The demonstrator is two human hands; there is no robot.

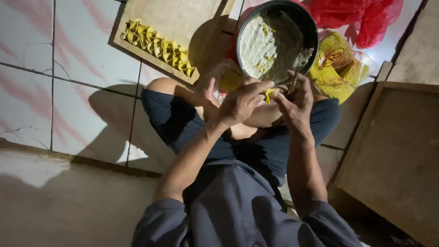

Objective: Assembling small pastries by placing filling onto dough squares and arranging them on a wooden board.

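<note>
Just below the dark bowl (277, 43) of pale filling, the left hand (240, 103) and right hand (295, 103) meet, fingers (256, 89) curled closed around a small yellow dumpling wrapper (270, 94) pinched between their fingertips.

The small yellow folded wrapper (270, 94) at centre frame is mostly hidden between the left hand (240, 103) and the right hand (295, 103), so its shape cannot be told. A thin utensil (299, 64) leaning in the round dark metal bowl (311, 32) is blurred; its kind is unclear. The bowl's upper rim is cut off by the top edge, as are the red plastic bag (366, 18) at upper right and the flat wooden board (183, 18) at upper centre. The second wooden board (393, 160) runs off the right edge. The person's torso is cut by the bottom edge.
</note>
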